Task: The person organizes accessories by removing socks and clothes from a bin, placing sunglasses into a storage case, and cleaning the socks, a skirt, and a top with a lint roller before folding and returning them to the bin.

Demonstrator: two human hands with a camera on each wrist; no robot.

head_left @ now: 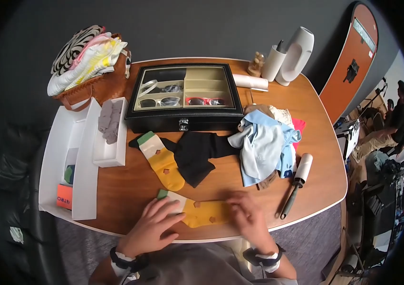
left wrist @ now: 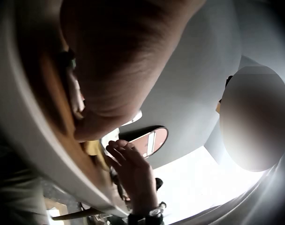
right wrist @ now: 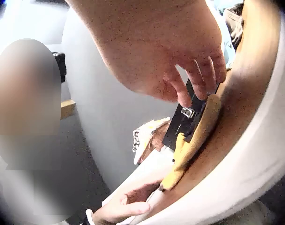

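Observation:
A yellow sock [head_left: 206, 213] with a white band and green cuff lies flat near the table's front edge. My left hand [head_left: 152, 223] is over its cuff end, fingers spread and fairly straight. At the toe end is my right hand [head_left: 249, 216], slightly blurred, its fingers loosely bent down. The right wrist view shows the thumb apart from the other fingers, with fingertips close over the yellow sock [right wrist: 203, 126]. A matching yellow sock [head_left: 164, 164] lies farther back, overlapping a black sock [head_left: 195, 156].
Behind the socks stands a black glasses case [head_left: 183, 124]. White boxes [head_left: 91, 190] [head_left: 116, 159] stand left, one holding grey socks [head_left: 110, 121]. A light blue garment [head_left: 264, 147] and a lint roller [head_left: 298, 185] lie right. A brown basket [head_left: 95, 88] holds folded cloth.

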